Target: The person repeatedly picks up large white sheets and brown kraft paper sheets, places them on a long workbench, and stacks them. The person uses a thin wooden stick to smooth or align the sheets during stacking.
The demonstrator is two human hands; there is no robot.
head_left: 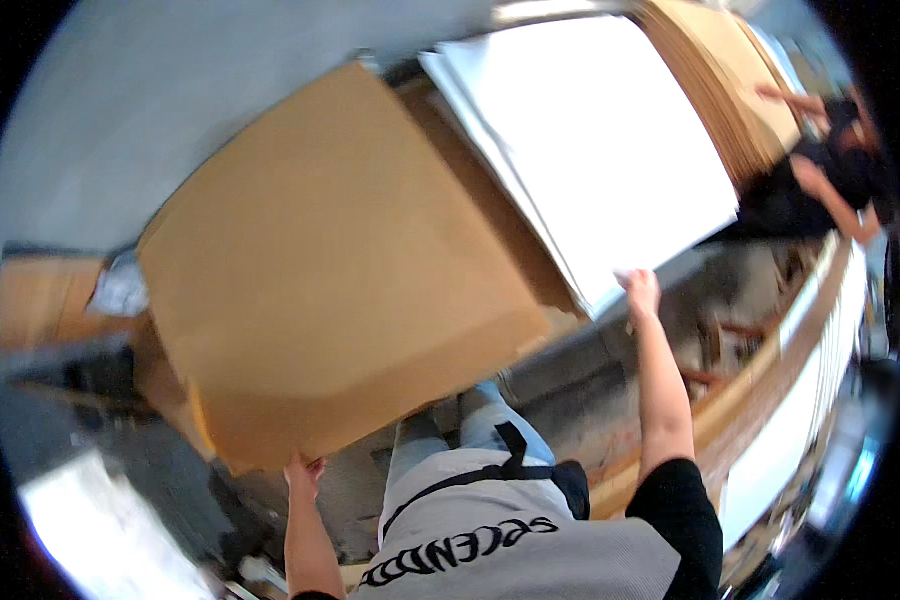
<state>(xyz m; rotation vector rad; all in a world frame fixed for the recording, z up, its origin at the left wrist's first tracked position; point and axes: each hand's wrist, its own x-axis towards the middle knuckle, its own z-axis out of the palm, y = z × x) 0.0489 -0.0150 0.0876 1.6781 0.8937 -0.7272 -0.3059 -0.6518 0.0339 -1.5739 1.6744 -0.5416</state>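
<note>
A large brown cardboard sheet [340, 250] lies in front of me to the left, its near edge bent down. At its near left corner, my left hand [305, 472] is closed on the edge, the fingers partly hidden. To the right is a stack of large white sheets [580, 130], slightly uneven along its left side. My right hand [643, 292] is closed at the near edge of the white stack, seemingly pinching the edge of a white sheet. Brown material [495, 205] shows in the gap between the two.
Farther right stands a tall stack of brown sheets [720, 90], with another person [840, 165] in dark clothes beside it. A long stack with pale edges [790, 400] runs along my right. Wooden pieces [710, 345] lie low beyond my right arm. A bright white sheet [100, 520] is at lower left.
</note>
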